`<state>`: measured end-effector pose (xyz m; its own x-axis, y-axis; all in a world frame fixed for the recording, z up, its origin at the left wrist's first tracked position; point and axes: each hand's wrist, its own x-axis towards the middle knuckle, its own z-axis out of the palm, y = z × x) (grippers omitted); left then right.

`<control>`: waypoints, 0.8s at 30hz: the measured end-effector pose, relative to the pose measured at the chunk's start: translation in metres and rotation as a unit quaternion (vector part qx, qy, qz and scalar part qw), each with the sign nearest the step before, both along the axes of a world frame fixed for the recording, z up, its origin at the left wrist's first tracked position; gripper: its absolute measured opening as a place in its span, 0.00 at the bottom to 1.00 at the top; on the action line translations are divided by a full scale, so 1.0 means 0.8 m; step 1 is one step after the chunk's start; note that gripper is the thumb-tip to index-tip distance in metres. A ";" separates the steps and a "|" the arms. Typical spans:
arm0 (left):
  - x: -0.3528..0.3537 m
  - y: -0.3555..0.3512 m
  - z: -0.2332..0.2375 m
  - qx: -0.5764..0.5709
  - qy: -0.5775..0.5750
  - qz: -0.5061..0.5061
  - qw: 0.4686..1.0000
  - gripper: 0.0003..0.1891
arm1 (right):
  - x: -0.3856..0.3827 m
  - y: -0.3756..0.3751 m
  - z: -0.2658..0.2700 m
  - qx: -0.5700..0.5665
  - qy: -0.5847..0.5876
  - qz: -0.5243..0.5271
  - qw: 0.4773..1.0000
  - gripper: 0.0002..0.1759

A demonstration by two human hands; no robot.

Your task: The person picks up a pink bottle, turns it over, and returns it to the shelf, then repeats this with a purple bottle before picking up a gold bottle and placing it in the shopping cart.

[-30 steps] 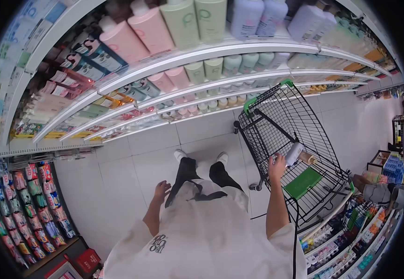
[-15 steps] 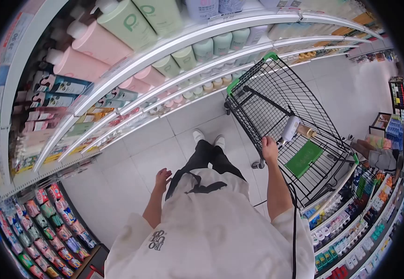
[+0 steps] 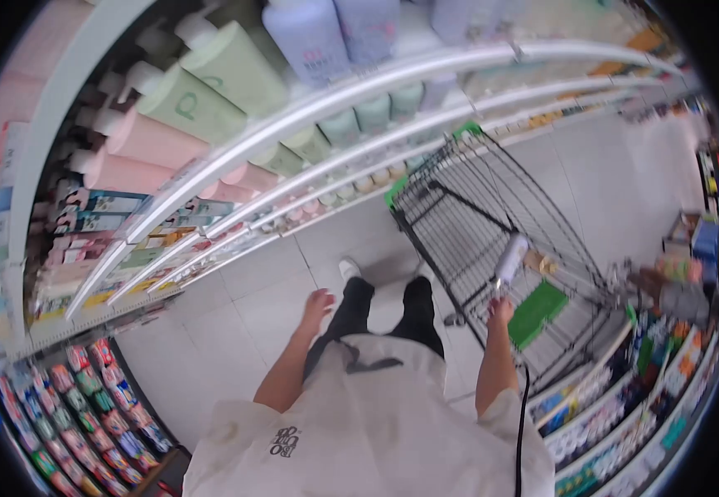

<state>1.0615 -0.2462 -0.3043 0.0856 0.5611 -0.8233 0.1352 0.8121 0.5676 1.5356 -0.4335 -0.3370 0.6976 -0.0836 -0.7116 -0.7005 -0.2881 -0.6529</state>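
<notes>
Right hand (image 3: 500, 311) stays at the near rim of the shopping cart (image 3: 459, 217), apparently gripping it, though the view is blurred. Left hand (image 3: 320, 301) has swung forward, fingers loosely spread, empty. White bottle (image 3: 511, 258) lies inside the cart, just beyond the right hand.

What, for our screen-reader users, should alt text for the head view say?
A person's right hand rests on a black wire cart holding a white bottle in a shop aisle. The left hand hangs open and empty beside shelves of pastel bottles.
</notes>
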 end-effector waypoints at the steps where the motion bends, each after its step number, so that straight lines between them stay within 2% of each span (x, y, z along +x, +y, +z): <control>1: 0.052 0.010 0.022 0.027 -0.008 -0.020 0.999 0.20 | 0.020 -0.027 -0.046 -0.005 0.015 0.065 0.998 0.12; 2: 0.096 0.020 0.025 0.026 -0.052 -0.038 0.998 0.21 | 0.027 -0.023 -0.049 -0.036 0.039 0.053 0.997 0.12; 3: 0.139 0.018 0.014 0.043 -0.103 -0.039 0.993 0.22 | 0.037 -0.029 -0.064 -0.009 0.059 0.034 0.998 0.13; 4: 0.188 0.022 0.023 0.024 -0.092 -0.083 0.992 0.25 | 0.050 -0.042 -0.093 0.001 0.086 0.055 0.995 0.14; 5: 0.230 0.013 0.017 0.073 -0.104 -0.123 0.984 0.29 | 0.069 -0.054 -0.125 0.015 0.161 0.038 0.986 0.19; 6: 0.272 0.012 0.029 0.051 -0.078 -0.192 0.977 0.33 | 0.080 -0.061 -0.145 0.035 0.216 0.024 0.976 0.24; 7: 0.304 -0.014 -0.002 0.127 -0.059 -0.191 0.972 0.36 | 0.085 -0.055 -0.142 0.019 0.227 -0.003 0.974 0.29; 8: 0.343 -0.027 0.010 0.257 -0.158 -0.116 0.946 0.36 | 0.094 -0.062 -0.160 0.033 0.239 -0.025 0.970 0.34; 9: 0.367 -0.029 0.042 0.161 -0.050 -0.168 0.971 0.33 | 0.111 -0.080 -0.186 0.054 0.268 -0.046 0.961 0.35; 10: 0.380 -0.055 0.011 0.279 0.020 -0.147 0.949 0.35 | 0.125 -0.089 -0.210 0.072 0.298 -0.071 0.949 0.35; 11: 0.390 -0.056 0.020 0.227 0.041 -0.131 0.964 0.36 | 0.137 -0.089 -0.231 0.047 0.355 -0.081 0.930 0.35; 12: 0.395 -0.054 0.031 0.243 0.038 -0.121 0.962 0.37 | 0.149 -0.090 -0.235 0.033 0.387 -0.113 0.915 0.35; 13: 0.397 -0.054 0.032 0.236 0.037 -0.125 0.963 0.38 | 0.147 -0.089 -0.239 0.025 0.346 -0.102 0.932 0.36; 14: 0.399 -0.053 0.033 0.230 0.034 -0.129 0.964 0.38 | 0.147 -0.087 -0.243 0.019 0.302 -0.090 0.949 0.36; 15: 0.402 -0.054 0.037 0.229 0.042 -0.127 0.964 0.38 | 0.145 -0.091 -0.241 0.001 0.217 0.075 0.973 0.36; 16: 0.405 -0.054 0.036 0.229 0.045 -0.140 0.962 0.39 | 0.144 -0.095 -0.241 -0.011 0.123 0.236 0.964 0.35; 17: 0.406 -0.053 0.037 0.230 0.047 -0.155 0.959 0.40 | 0.152 -0.087 -0.245 0.076 0.199 0.062 0.975 0.36; 18: 0.408 -0.052 0.039 0.232 0.050 -0.159 0.958 0.40 | 0.159 -0.079 -0.248 0.159 0.265 -0.116 0.944 0.37; 19: 0.411 -0.051 0.042 0.228 0.036 -0.166 0.959 0.41 | 0.157 -0.070 -0.250 0.090 0.186 -0.105 0.973 0.31; 20: 0.413 -0.050 0.043 0.224 0.023 -0.173 0.959 0.41 | 0.156 -0.079 -0.274 0.094 0.188 -0.108 0.972 0.31; 21: 0.415 -0.049 0.044 0.219 0.011 -0.177 0.960 0.41 | 0.153 -0.091 -0.294 0.001 0.098 0.054 0.994 0.28; 22: 0.418 -0.050 0.044 0.221 0.013 -0.181 0.958 0.41 | 0.151 -0.098 -0.312 -0.092 0.002 0.213 0.973 0.25; 23: 0.421 -0.053 0.043 0.214 0.018 -0.192 0.958 0.41 | 0.141 -0.068 -0.228 -0.135 -0.067 0.354 0.923 0.23; 24: 0.424 -0.055 0.042 0.205 0.023 -0.201 0.958 0.41 | 0.148 -0.067 -0.243 -0.134 -0.066 0.352 0.924 0.23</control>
